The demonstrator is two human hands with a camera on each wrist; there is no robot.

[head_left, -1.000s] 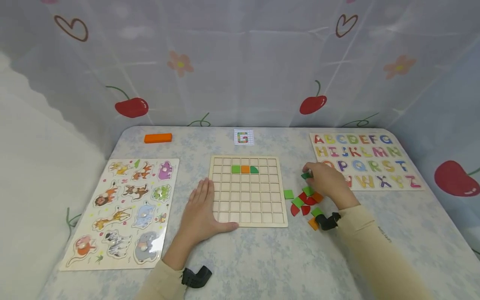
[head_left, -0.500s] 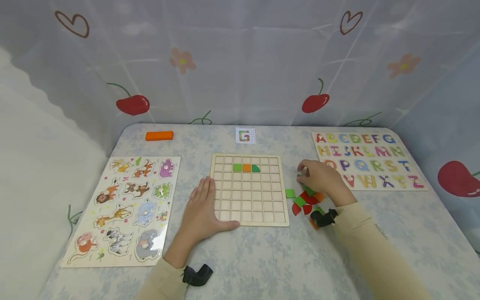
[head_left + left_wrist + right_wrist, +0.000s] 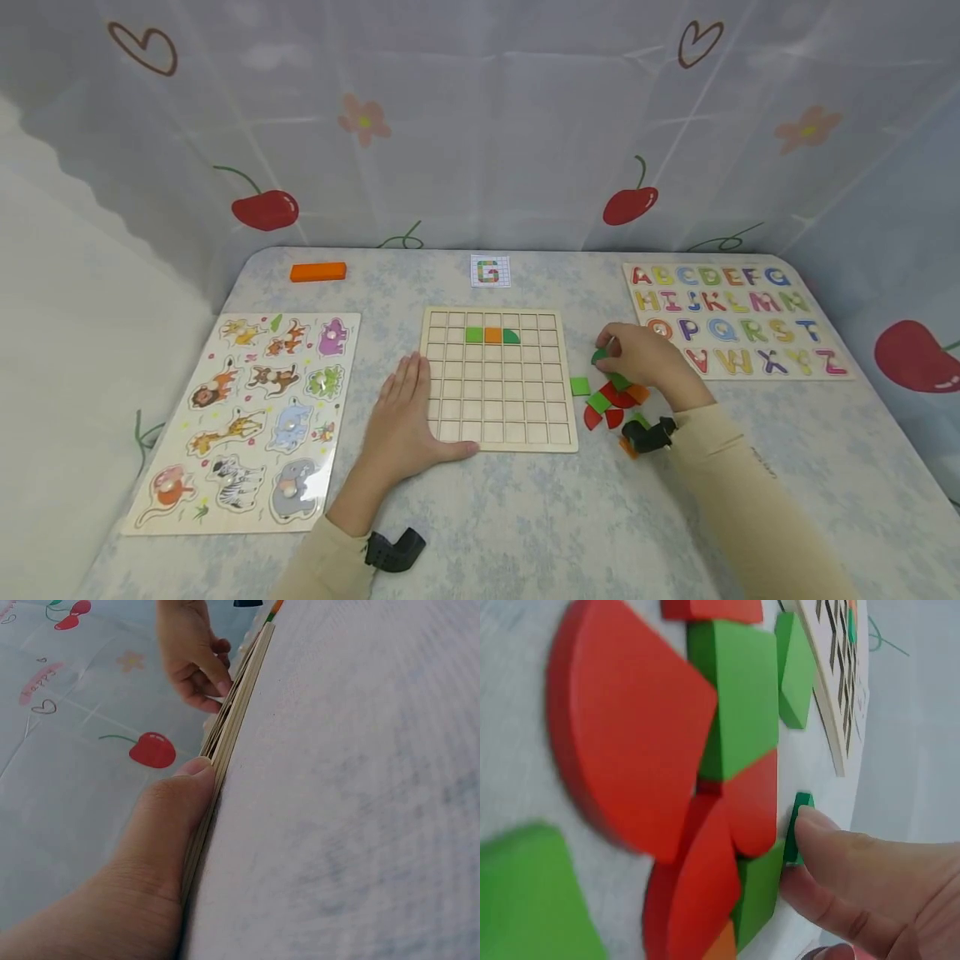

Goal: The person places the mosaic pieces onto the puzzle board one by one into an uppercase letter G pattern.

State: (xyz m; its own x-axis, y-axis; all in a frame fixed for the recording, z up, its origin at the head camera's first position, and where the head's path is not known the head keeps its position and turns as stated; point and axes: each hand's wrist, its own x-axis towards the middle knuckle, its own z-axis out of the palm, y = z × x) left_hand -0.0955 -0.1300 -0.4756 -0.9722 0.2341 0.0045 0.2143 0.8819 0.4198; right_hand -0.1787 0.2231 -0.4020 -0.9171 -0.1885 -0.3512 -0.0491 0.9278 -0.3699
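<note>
My left hand [image 3: 402, 421] lies along the left side of a wooden grid board [image 3: 492, 437], fingers straight and thumb at the front edge; in the left wrist view the thumb [image 3: 169, 810] touches the board's side. My right hand [image 3: 648, 358] pinches a dark green quarter-circle tile [image 3: 805, 799] between thumb and fingers, right of the board, at the far end of a loose tile pile. The board's second row holds a light green square [image 3: 474, 335], an orange square [image 3: 492, 335] and a dark green quarter circle [image 3: 511, 337].
Loose tiles include a red quarter circle [image 3: 622, 727], a light green square [image 3: 580, 386] and an orange tile [image 3: 638, 394]. Behind the board lies a pattern card [image 3: 491, 272]. An animal puzzle [image 3: 247, 425], an alphabet puzzle [image 3: 738, 321] and an orange block [image 3: 318, 272] lie around it.
My right hand has shifted slightly left with the dark green tile, which has turned to show more of its face. My left hand and the tiles on the board stay put.
</note>
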